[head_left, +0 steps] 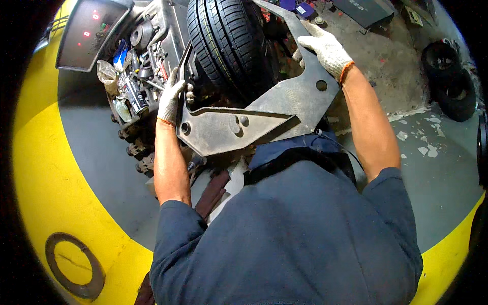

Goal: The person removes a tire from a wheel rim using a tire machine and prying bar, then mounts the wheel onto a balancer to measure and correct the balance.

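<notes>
A large grey angular plate [284, 104] with round holes and a raised rib lies across the front of my body, tilted up to the right. My left hand [172, 99], in a white knit glove with an orange cuff, is closed round its left upright edge. Higher up on the right, my gloved right hand [327, 50] grips the plate's long arm, with some fingertips showing along its inner edge. Just beyond the plate stands a black treaded tyre [226, 40], partly inside the plate's curved opening. Whether the plate touches the tyre I cannot tell.
Left of the tyre, a machine carries a display panel [91, 34] with red lights and a cluttered tray holding a spray can [135, 96] and a plastic bag [107, 76]. Dark tyres [455, 94] stand far right. A dark box [363, 11] lies beyond; a metal ring [51, 259] is lower left.
</notes>
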A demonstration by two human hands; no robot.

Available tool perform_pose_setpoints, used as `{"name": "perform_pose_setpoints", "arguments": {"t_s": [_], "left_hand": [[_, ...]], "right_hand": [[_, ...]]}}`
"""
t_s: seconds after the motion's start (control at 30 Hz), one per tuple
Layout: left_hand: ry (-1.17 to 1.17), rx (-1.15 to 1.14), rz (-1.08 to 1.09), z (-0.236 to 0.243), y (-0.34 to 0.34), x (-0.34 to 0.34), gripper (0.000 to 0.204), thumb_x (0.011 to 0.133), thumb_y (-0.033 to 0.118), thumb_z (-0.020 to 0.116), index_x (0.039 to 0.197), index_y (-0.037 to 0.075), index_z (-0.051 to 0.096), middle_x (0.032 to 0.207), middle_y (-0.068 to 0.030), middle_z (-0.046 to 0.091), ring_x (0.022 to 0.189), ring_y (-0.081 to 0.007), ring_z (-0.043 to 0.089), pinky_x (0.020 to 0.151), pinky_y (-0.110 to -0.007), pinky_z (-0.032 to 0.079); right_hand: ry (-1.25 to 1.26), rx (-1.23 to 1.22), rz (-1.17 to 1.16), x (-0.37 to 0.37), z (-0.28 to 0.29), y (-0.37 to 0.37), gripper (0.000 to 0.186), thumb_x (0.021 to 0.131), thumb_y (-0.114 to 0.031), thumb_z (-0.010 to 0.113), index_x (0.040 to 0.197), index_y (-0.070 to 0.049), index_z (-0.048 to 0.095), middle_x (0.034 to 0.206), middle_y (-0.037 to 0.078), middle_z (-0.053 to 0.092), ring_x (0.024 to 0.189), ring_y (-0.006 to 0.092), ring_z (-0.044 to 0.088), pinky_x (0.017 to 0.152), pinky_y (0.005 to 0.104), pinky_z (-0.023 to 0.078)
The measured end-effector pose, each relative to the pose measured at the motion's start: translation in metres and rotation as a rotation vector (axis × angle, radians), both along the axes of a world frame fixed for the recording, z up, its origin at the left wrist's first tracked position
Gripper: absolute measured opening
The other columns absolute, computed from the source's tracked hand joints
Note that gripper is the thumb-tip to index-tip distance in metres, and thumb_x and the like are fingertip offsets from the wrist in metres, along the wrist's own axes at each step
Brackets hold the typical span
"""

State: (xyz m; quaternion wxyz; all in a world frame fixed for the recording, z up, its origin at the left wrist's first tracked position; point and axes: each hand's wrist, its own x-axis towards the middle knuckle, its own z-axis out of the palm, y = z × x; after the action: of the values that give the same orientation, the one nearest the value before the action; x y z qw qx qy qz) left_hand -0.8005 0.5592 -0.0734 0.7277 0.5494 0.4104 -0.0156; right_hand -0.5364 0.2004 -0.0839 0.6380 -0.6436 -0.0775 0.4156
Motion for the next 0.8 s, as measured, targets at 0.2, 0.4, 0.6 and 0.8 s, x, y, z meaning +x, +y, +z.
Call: {"name": "perform_pose_setpoints", "arguments": {"t_s": [0.2,0.4,0.6,0.8], "left_hand": [[0.029,0.332,0.08,0.03,-0.016,-0.011,0.075,0.092,0.018,0.068,0.157,0.005,0.033,0.095,-0.0093,0.064,0.076,-0.0194,0.064,0.066,-0.031,0.056],[-0.011,0.648,0.071,0.032,-0.047,-0.057,0.081,0.09,0.03,0.074,0.154,-0.003,0.036,0.133,-0.0153,0.061,0.108,-0.0201,0.062,0.099,-0.033,0.048],[-0.35,0.322,0.345,0.051,-0.032,-0.103,0.054,0.096,0.016,0.065,0.145,0.007,0.046,0.099,-0.002,0.062,0.068,-0.0075,0.052,0.059,-0.026,0.047],[-0.071,0.348,1.016,0.02,0.056,-0.207,0.059,0.089,0.019,0.076,0.136,0.001,0.046,0.07,-0.0037,0.056,0.049,-0.0131,0.051,0.041,-0.033,0.04]], "right_hand": [[0.081,-0.027,0.085,-0.001,0.026,0.028,0.062,0.096,-0.018,0.064,0.151,-0.001,0.042,0.095,0.012,0.069,0.071,0.0161,0.065,0.065,0.0313,0.054],[-0.343,0.032,-0.058,-0.053,0.078,-0.019,0.063,0.098,-0.009,0.049,0.159,-0.009,0.034,0.086,0.01,0.067,0.07,0.015,0.061,0.066,0.0285,0.051],[-0.298,0.195,0.358,-0.103,0.177,0.077,0.065,0.094,0.001,0.052,0.157,-0.003,0.036,0.137,0.012,0.058,0.113,0.017,0.059,0.091,0.0284,0.05],[-0.389,0.327,0.607,-0.126,0.217,0.214,0.069,0.102,-0.036,0.061,0.157,-0.004,0.033,0.126,0.011,0.061,0.104,0.0164,0.058,0.097,0.0324,0.046]]}}
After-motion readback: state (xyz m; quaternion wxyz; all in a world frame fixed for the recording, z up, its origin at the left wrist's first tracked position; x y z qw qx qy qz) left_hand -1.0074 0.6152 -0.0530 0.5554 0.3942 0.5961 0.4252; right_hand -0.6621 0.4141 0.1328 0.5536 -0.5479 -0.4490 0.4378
